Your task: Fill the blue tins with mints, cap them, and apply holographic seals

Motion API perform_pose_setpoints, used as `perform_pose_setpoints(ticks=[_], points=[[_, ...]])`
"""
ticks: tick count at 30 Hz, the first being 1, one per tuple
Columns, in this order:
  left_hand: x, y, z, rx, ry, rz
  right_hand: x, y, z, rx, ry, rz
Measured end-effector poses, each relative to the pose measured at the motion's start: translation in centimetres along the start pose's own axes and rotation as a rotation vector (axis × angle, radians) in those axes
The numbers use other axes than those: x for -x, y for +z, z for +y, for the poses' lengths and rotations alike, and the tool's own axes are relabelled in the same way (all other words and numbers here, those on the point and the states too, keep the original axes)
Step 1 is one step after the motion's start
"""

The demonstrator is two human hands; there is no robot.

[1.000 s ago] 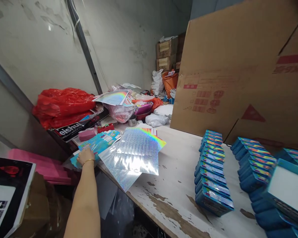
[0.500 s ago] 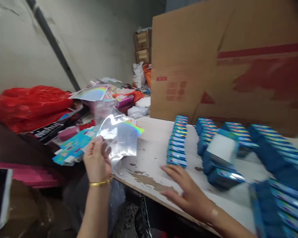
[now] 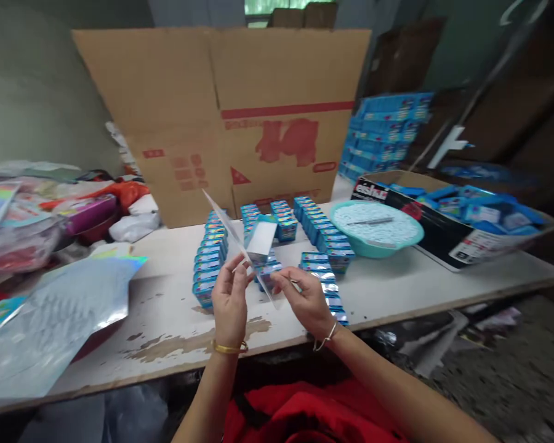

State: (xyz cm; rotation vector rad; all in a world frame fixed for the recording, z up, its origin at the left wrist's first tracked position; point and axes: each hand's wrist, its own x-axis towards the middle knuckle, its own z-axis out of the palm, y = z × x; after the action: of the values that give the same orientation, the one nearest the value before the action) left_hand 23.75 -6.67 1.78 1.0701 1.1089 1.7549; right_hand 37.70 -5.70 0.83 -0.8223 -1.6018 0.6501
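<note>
Hands meet just above the near edge of the white table [image 3: 397,289], both pinched on one thin clear sheet [image 3: 221,221] that stands edge-on to the camera and slants up and away to the left. The left hand [image 3: 229,301], a gold bangle at its wrist, closes thumb and fingers on the sheet's lower part; the right hand [image 3: 307,301], with a thin bracelet, grips the bottom end just beside it (the sheet is so thin that its far edge is hard to follow). Behind the hands, rows of small blue boxes [image 3: 210,264] stand on the table, and one opened box [image 3: 261,239] with a white inside sits among them. A teal bowl [image 3: 376,229] of white bits rests to the right, touching a black carton [image 3: 443,237] holding more blue boxes. A large cardboard box [image 3: 221,123] stands at the back. Holographic sheets [image 3: 55,307] lie at the left, overhanging the table's edge, near a pile of bags.
</note>
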Motion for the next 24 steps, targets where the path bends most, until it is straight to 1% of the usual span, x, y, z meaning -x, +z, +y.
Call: perform_pose_setpoints(ticks=[3, 6, 8, 11, 13, 14, 15, 16, 19, 20, 21, 22, 23, 24], points=[[1.5, 3.8, -0.1, -0.169, 0.142, -0.217, -0.5, -4.5, -1.2, -0.131, 0.188, 0.118], [2.9, 7.5, -0.1, -0.185, 0.159, -0.442, -0.1, -8.3, -2.0, -0.238, 0.323, 0.183], [3.4, 9.7, -0.1, -0.186, 0.155, -0.522, 0.7, -10.4, -2.3, -0.316, 0.383, 0.174], [3.5, 12.4, -0.4, -0.188, 0.146, -0.541, 2.5, -13.2, -2.2, -0.388, 0.410, 0.070], [3.1, 13.8, -1.0, -0.158, 0.077, -0.527, 3.8, -15.3, -1.9, -0.355, 0.405, 0.019], [2.8, 14.5, -1.4, -0.128, 0.023, -0.521, 4.3, -16.4, -1.8, -0.307, 0.404, 0.023], [2.6, 15.2, -1.9, -0.093, -0.033, -0.511, 4.8, -17.5, -1.6, -0.236, 0.406, 0.055], [2.5, 15.9, -2.4, -0.055, -0.084, -0.504, 5.2, -18.7, -1.5, -0.144, 0.406, 0.119], [3.0, 18.3, -3.7, 0.042, -0.180, -0.508, 5.7, -21.7, -1.5, 0.221, 0.354, 0.427], [3.4, 19.2, -3.9, 0.066, -0.191, -0.514, 5.7, -22.3, -1.6, 0.320, 0.326, 0.523], [4.0, 20.1, -4.1, 0.087, -0.192, -0.523, 5.6, -22.7, -1.7, 0.377, 0.308, 0.585], [4.6, 20.9, -4.3, 0.112, -0.187, -0.529, 5.6, -22.9, -1.8, 0.391, 0.304, 0.601], [5.2, 21.7, -4.4, 0.142, -0.179, -0.530, 5.5, -22.9, -1.7, 0.364, 0.317, 0.578], [5.8, 22.4, -4.6, 0.175, -0.174, -0.531, 5.5, -22.7, -1.6, 0.312, 0.347, 0.527]])
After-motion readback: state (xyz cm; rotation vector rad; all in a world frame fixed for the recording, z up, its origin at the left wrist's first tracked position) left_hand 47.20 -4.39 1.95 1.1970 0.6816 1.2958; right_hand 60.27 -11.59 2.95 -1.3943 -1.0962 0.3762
